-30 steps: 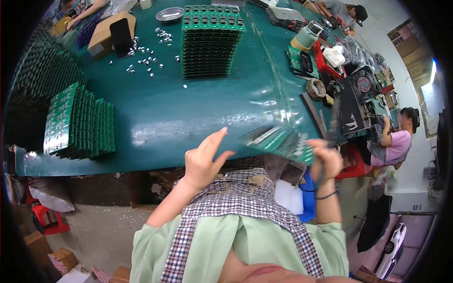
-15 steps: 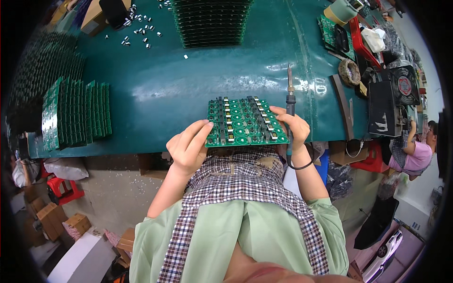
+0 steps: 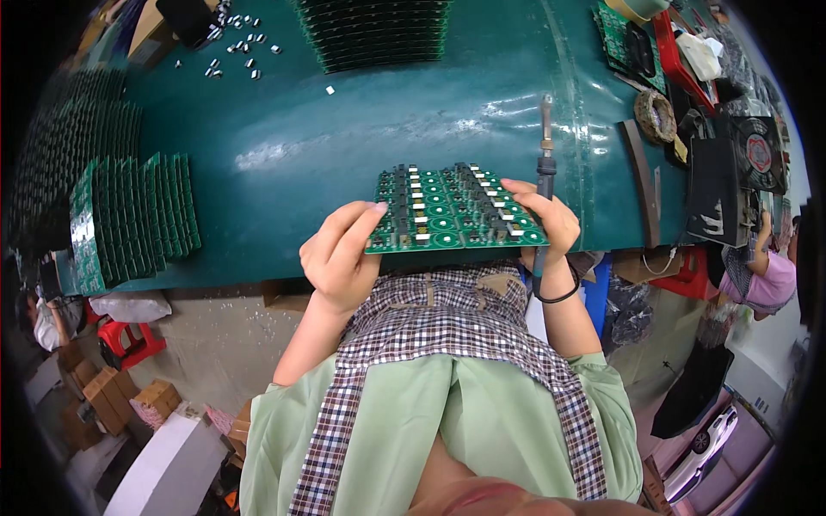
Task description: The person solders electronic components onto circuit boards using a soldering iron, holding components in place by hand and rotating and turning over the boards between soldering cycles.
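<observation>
Between my hands is a green circuit board (image 3: 443, 225) with rows of white and black parts on its upper face. It is raised at the table's near edge and tilted. My left hand (image 3: 341, 255) pinches the board's left edge, thumb and fingers closed on it. At the right edge, my right hand (image 3: 551, 222) grips the board with thumb and forefinger. That same hand also holds a soldering iron (image 3: 545, 168), its metal tip pointing away from me and its cord looping down by my wrist. My right hand's lower fingers are partly hidden behind the board and iron.
Stacks of green boards stand at the left (image 3: 129, 219) and far middle (image 3: 374, 34) of the green table (image 3: 284, 185). Small silvery parts (image 3: 249, 63) lie scattered at the far left. On the right are a tape roll (image 3: 655, 118), a dark bar (image 3: 638, 185) and a black fan box (image 3: 721, 193).
The board has tilted, so its face looks flatter from above. My right hand and the soldering iron have shifted a little to the right. Both hands keep their hold.
</observation>
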{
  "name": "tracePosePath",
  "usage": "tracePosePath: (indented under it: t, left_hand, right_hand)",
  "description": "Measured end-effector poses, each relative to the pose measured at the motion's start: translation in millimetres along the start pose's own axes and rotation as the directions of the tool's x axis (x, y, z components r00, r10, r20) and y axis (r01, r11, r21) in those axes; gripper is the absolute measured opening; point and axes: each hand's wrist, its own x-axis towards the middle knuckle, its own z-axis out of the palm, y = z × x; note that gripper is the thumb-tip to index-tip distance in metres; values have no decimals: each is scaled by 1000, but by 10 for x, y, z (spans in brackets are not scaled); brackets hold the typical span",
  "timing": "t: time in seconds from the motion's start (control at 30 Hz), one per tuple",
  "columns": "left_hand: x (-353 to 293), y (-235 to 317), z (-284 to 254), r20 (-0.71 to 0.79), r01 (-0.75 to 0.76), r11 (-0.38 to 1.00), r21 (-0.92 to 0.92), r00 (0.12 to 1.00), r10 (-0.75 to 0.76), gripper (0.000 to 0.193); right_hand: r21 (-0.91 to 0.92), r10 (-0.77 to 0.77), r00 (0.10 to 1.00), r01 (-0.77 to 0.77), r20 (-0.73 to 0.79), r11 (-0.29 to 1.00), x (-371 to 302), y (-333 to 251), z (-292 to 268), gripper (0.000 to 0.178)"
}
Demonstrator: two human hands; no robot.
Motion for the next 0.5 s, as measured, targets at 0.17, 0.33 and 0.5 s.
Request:
tracePosePath:
  t: [0.17, 0.33, 0.5]
  left_hand:
    - [21, 69, 15, 15, 1, 1000, -4, 1000, -1, 48]
    - [17, 78, 19, 13, -26, 999, 24, 1000, 26, 49]
    - [-21, 66, 9, 10, -49, 998, 42, 999, 49, 49]
  right_hand:
    - [18, 115, 993, -115, 27, 993, -84, 11, -38, 31]
    - [30, 47, 997, -45, -62, 999, -91, 68, 24, 10]
    - [6, 78, 996, -78, -37, 997, -142, 55, 1, 13]
